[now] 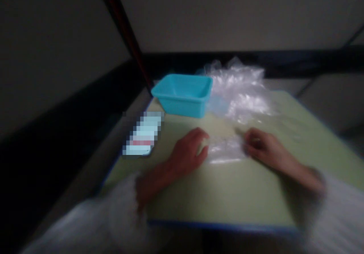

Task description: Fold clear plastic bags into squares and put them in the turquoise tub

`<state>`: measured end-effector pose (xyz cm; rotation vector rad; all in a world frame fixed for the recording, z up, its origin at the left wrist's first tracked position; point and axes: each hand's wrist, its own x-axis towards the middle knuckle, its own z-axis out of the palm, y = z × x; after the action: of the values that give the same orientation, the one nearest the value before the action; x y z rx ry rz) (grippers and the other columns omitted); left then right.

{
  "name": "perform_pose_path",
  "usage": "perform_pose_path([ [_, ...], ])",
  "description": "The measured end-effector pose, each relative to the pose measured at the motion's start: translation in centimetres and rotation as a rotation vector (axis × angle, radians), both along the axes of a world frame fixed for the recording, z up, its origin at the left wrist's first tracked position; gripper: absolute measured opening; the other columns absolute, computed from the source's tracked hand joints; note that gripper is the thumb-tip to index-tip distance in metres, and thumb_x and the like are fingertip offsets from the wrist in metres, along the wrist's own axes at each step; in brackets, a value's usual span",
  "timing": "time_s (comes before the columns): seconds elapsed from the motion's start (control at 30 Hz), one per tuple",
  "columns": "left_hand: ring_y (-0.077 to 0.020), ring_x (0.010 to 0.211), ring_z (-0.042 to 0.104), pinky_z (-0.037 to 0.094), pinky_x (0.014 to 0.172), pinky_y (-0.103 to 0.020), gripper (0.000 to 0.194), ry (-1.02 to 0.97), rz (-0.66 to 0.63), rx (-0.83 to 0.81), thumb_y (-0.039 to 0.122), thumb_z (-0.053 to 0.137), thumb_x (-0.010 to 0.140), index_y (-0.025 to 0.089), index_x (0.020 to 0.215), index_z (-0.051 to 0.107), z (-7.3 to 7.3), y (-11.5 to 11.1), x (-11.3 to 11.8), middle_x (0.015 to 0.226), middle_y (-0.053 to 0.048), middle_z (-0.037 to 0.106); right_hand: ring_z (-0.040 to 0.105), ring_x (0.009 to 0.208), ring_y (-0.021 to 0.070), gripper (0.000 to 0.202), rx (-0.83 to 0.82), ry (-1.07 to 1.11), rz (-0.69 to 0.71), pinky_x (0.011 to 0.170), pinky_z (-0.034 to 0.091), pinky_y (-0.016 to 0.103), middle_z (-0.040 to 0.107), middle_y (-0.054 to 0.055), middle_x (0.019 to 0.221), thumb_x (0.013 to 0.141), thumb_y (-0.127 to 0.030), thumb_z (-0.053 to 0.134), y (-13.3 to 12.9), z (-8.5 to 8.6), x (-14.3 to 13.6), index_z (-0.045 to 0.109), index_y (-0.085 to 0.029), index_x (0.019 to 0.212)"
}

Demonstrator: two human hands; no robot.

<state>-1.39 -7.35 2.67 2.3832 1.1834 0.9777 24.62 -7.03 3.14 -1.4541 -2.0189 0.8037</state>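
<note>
A: Edges first: the blue edge (222, 226) of the yellow-green table (218, 197) runs right along your side, below both wrists, and a good stretch of tabletop lies between it and your hands.

B: You have room to the right, too, from your sleeve out to the slanting side. On the left it's tighter: a pale flat item (146, 132), pixelated, sits at the border there.

A: Farther out, the turquoise basin (182, 108) stands upright near the far left corner, and just beside it on the right a crumpled heap of clear plastic (247, 90) spreads over the far end.

B: Now the hands! Your small clear bag (226, 151) lies on the tabletop right between them, nearer you than the basin.

A: Your left hand (190, 149) is partly open, fingers bent, thumb tip apart from the forefinger, both at the bag's left end. Contact? I can't tell; it's blurred.

B: And your right hand (263, 147) is curled at the opposite end, fingers bent inward, a dark hollow inside the curl. Its fingertips meet the bag's end in view, but whether they pinch it, I can't tell either.
</note>
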Motion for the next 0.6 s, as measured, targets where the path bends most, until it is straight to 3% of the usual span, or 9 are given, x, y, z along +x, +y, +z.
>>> perform_pose_path([
  [0.13, -0.0195, 0.096, 0.054, 0.046, 0.088, -0.034, 0.017, 0.103, -0.120, 0.085, 0.011, 0.047, 0.081, 0.016, 0.096, 0.053, -0.2, -0.2, 0.0, 0.099, -0.008, 0.057, 0.056, 0.053, 0.0169, 0.010, 0.024, -0.031, 0.007, 0.049, 0.041, 0.028, 0.058, 0.001, 0.065, 0.072, -0.028, 0.050, -0.1, 0.0, 0.0, 0.047, -0.021, 0.079],
  [0.3, -0.0184, 0.095, 0.054, 0.047, 0.087, -0.033, 0.014, 0.097, -0.123, 0.079, 0.010, 0.046, 0.082, 0.015, 0.093, 0.052, -0.1, 0.1, -0.1, 0.097, -0.007, 0.056, 0.050, 0.049, 0.0150, 0.007, 0.158, -0.203, 0.031, 0.046, 0.036, 0.027, 0.055, 0.001, 0.060, 0.077, -0.027, 0.049, -0.6, 0.3, -0.4, 0.046, -0.021, 0.075],
  [0.4, -0.0184, 0.094, 0.054, 0.047, 0.087, -0.033, 0.014, 0.099, -0.130, 0.069, 0.010, 0.046, 0.082, 0.015, 0.093, 0.053, -0.1, 0.1, -0.1, 0.097, -0.007, 0.056, 0.050, 0.052, 0.0155, 0.008, 0.224, -0.277, 0.036, 0.046, 0.038, 0.027, 0.057, 0.003, 0.067, 0.079, -0.027, 0.051, -0.9, 0.3, -0.2, 0.048, -0.020, 0.077],
  [0.53, -0.0183, 0.095, 0.054, 0.047, 0.087, -0.032, 0.014, 0.105, -0.143, 0.058, 0.009, 0.046, 0.082, 0.015, 0.094, 0.053, -0.2, 0.0, -0.1, 0.097, -0.008, 0.057, 0.059, 0.080, 0.0223, 0.015, 0.340, -0.287, 0.174, 0.068, 0.049, 0.035, 0.061, 0.011, 0.093, 0.086, -0.025, 0.049, -1.1, 0.3, 0.3, 0.053, -0.017, 0.097],
  [0.6, -0.0182, 0.096, 0.054, 0.047, 0.088, -0.032, 0.014, 0.109, -0.147, 0.053, 0.010, 0.046, 0.083, 0.015, 0.094, 0.053, -0.2, 0.0, -0.1, 0.098, -0.008, 0.057, 0.057, 0.095, 0.0255, 0.022, 0.381, -0.281, 0.264, 0.081, 0.048, 0.040, 0.061, 0.012, 0.104, 0.089, -0.025, 0.047, -1.0, 0.2, 0.6, 0.053, -0.017, 0.107],
])
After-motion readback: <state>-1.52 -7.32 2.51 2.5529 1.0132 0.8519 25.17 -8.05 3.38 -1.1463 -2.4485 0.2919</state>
